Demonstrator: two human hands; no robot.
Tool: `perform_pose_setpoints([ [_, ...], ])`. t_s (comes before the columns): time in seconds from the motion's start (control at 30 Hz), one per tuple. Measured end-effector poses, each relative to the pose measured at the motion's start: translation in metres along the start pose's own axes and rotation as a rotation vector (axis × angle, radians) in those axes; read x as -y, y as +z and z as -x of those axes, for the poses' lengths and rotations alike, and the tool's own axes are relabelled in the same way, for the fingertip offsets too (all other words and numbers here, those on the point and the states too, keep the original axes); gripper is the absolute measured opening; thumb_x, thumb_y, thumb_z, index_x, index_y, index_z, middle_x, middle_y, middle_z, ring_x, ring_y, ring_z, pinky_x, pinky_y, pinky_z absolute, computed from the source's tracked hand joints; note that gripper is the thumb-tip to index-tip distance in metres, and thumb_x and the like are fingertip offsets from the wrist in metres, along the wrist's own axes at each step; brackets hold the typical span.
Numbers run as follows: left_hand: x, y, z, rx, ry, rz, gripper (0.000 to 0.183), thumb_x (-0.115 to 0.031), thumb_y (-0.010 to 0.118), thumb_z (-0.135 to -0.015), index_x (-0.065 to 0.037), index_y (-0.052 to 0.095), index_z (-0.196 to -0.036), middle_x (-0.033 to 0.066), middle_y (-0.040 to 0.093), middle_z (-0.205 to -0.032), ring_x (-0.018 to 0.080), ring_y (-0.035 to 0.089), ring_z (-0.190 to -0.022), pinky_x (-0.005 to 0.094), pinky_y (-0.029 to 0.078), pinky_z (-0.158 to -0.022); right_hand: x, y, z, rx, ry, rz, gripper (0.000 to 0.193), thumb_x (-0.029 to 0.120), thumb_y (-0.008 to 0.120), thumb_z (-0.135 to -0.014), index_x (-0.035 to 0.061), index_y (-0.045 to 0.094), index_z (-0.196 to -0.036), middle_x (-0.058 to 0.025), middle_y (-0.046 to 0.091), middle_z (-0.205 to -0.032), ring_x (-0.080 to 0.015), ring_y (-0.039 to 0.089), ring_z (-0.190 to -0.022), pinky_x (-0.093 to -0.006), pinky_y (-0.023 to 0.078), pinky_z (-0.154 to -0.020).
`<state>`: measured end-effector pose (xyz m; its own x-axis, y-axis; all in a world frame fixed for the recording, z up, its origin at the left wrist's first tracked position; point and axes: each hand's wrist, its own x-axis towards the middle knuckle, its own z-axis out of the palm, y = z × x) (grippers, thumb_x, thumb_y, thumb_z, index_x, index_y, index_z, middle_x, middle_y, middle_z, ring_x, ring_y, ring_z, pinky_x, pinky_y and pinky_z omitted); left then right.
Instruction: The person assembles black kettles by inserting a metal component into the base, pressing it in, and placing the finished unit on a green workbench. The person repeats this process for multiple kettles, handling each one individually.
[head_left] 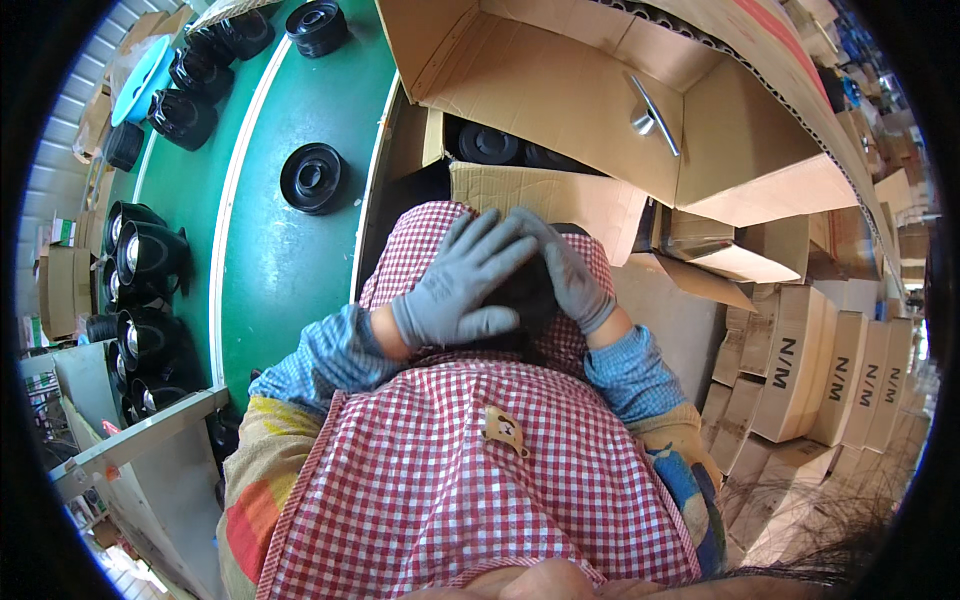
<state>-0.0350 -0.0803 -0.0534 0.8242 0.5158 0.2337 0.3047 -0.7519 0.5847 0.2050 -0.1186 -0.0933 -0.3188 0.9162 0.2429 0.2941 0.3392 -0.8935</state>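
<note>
Both my hands wear grey gloves and are over my lap, on the red-and-white checked apron. My left hand lies palm down with fingers stretched and slightly apart. My right hand tilts inward, its fingers stretched and its fingertips close to the left ones. Between and below the hands is a dark black shape; what it is I cannot make out. Neither hand visibly grips anything. A round black ringed part lies on the green work surface to the left.
Ahead stands a large open carton with a metal tube-like piece inside. A lower box holds black round parts. Several glossy black housings line the far left. Stacked cartons stand at right.
</note>
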Motion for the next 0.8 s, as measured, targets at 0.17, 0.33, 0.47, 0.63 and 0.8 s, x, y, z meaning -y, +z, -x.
perform_pose_setpoints([
  [0.17, 0.02, 0.001, 0.0, -0.108, -0.124, -0.152, 0.098, -0.075, 0.047, -0.089, -0.006, 0.031, -0.157, 0.0279, 0.03, -0.159, 0.0499, 0.023, -0.149, 0.0629, 0.01, -0.12, 0.038, 0.004, 0.004, 0.018, 0.014, 0.036, 0.05, 0.033, 0.033, -0.109, -0.0005, 0.056, -0.138, -0.0226, 0.05, -0.146, -0.0398, 0.042, -0.14, -0.0491, 0.027, -0.12],
  [0.33, 0.004, 0.006, -0.003, -0.15, -0.049, -0.004, 0.099, -0.074, 0.051, -0.088, -0.005, 0.032, -0.156, 0.0297, 0.032, -0.158, 0.0516, 0.026, -0.147, 0.0637, 0.011, -0.12, 0.02, 0.003, -0.001, -0.006, -0.156, 0.246, 0.047, 0.029, 0.04, -0.106, -0.0028, 0.055, -0.137, -0.0239, 0.048, -0.147, -0.0408, 0.043, -0.138, -0.0477, 0.03, -0.118],
  [0.47, 0.001, -0.004, -0.01, -0.087, -0.08, -0.153, 0.099, -0.075, 0.049, -0.089, -0.006, 0.03, -0.157, 0.0291, 0.031, -0.159, 0.0513, 0.025, -0.148, 0.0619, 0.01, -0.121, 0.004, -0.002, 0.003, 0.066, 0.147, -0.37, 0.05, 0.03, 0.039, -0.108, -0.0015, 0.046, -0.146, -0.0225, 0.047, -0.148, -0.0385, 0.044, -0.139, -0.0431, 0.031, -0.119],
  [0.63, 0.049, 0.004, 0.004, -0.208, -0.047, 0.499, 0.042, -0.024, 0.049, -0.103, -0.002, 0.058, -0.138, 0.0239, 0.047, -0.15, 0.0416, 0.041, -0.142, 0.0478, 0.03, -0.119, 0.042, -0.015, -0.011, -0.1, 0.055, -0.155, 0.052, 0.032, 0.036, -0.107, 0.0032, 0.046, -0.149, -0.0206, 0.045, -0.153, -0.0344, 0.042, -0.143, -0.0446, 0.029, -0.12],
  [0.8, 0.048, 0.021, -0.003, -0.097, -0.151, 0.788, 0.036, -0.018, 0.051, -0.103, 0.004, 0.062, -0.13, 0.0235, 0.061, -0.135, 0.0353, 0.058, -0.128, 0.0384, 0.044, -0.108, 0.053, 0.015, -0.001, -0.064, -0.113, 0.447, 0.051, 0.025, 0.052, -0.099, 0.0082, 0.052, -0.147, -0.0196, 0.049, -0.149, -0.0354, 0.048, -0.136, -0.0501, 0.03, -0.118],
])
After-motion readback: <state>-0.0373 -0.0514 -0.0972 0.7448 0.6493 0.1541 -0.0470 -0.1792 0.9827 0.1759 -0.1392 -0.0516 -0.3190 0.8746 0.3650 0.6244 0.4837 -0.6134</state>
